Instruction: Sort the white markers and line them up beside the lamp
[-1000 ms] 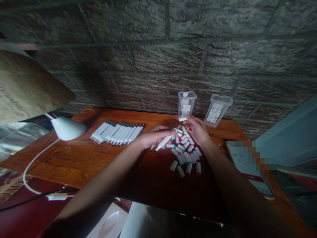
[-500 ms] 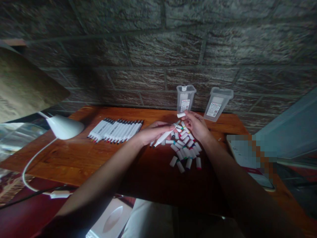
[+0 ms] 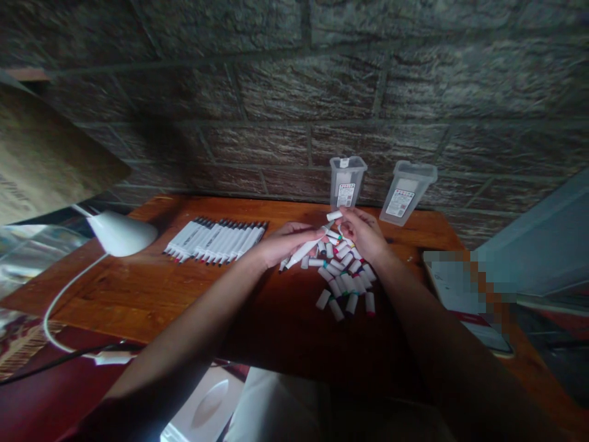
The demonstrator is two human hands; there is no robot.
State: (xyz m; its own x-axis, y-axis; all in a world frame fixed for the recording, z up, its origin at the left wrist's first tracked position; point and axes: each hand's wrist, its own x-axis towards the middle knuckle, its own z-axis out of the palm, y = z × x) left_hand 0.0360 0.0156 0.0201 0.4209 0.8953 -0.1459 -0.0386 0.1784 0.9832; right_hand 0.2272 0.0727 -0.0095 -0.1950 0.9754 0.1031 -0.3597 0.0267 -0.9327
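My left hand (image 3: 284, 240) is closed around a white marker (image 3: 301, 252) that slants down to the left over the wooden table (image 3: 138, 288). My right hand (image 3: 363, 236) pinches a small white cap (image 3: 334, 215) just above the marker's upper end. Below both hands lies a heap of several loose white caps (image 3: 346, 279) with coloured ends. A row of several white markers (image 3: 216, 240) with dark caps lies side by side on the table to the left of my left hand.
Two clear plastic boxes (image 3: 347, 182) (image 3: 407, 191) with labels stand against the stone wall. A white lamp (image 3: 120, 233) with its cord sits at the left. A booklet (image 3: 464, 307) lies at the right edge, a cardboard piece (image 3: 46, 153) at far left.
The hands have stayed over the cap heap; my right hand keeps the cap by the marker's upper end. The view shifted slightly.
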